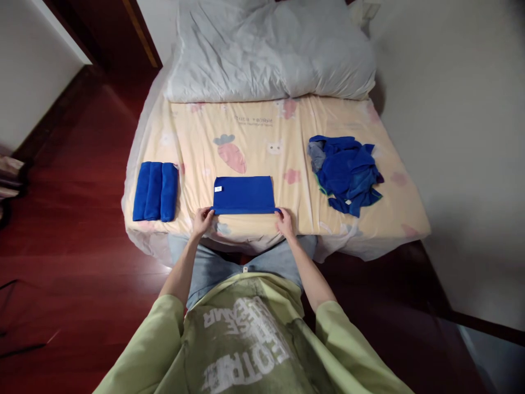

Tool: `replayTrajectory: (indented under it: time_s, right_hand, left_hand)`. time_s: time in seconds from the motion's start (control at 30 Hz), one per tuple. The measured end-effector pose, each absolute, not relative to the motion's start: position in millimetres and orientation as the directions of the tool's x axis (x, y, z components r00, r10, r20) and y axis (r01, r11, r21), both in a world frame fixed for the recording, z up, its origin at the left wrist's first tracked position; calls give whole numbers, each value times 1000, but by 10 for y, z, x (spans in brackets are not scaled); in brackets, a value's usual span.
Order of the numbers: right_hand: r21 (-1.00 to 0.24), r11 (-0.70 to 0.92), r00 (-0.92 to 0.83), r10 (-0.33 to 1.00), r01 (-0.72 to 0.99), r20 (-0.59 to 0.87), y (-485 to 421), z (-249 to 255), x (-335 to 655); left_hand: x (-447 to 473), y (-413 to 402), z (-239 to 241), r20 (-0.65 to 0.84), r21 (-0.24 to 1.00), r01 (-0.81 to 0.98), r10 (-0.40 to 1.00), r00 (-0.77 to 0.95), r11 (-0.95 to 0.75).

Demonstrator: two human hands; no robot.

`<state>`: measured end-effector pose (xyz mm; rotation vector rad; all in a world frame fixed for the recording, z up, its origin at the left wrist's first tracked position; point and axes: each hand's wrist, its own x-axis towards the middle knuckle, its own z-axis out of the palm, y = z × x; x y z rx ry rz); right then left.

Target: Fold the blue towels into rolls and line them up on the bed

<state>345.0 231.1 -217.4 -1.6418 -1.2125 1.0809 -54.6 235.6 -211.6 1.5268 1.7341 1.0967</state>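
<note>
A blue towel (244,194) lies flat in front of me on the bed, with a small white tag near its left edge. Its near edge is turned over in a narrow strip. At the near left corner, my left hand (203,221) pinches that edge. My right hand (284,222) grips the near right corner the same way. To the left rest three rolled blue towels (155,191), side by side. On the right is a crumpled heap of blue cloths (346,169) with a greyish piece at its left.
The bed (254,153) has a pale yellow sheet with carrot and rabbit prints. A large grey-white quilt (270,54) is bunched at the far end. Dark red floor (82,219) runs along the left, and a wall (459,137) stands to the right.
</note>
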Motion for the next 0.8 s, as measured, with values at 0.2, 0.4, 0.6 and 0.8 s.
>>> replayTrajectory:
  time_s: [0.2,0.4,0.6,0.8]
  right_hand:
    - [-928,-221,194,967,301,-167,2327,-2107,3422]
    - [-922,-130,183,981,364,-67,2365,-2135,3406]
    - [-906,-115,205,978,408,-32,2388,-2155,3401]
    - [-894,-69,246,968,443,47,2430,-2163,3384]
  left_hand:
    - [-570,2403,-2031,83,877,479,993,-86,-31]
    - [-564,2414,-2039,75,885,465,990,-117,-13]
    - [-580,2397,-2070,45,878,477,990,-132,24]
    - [-552,2387,-2079,32,850,520,978,-205,81]
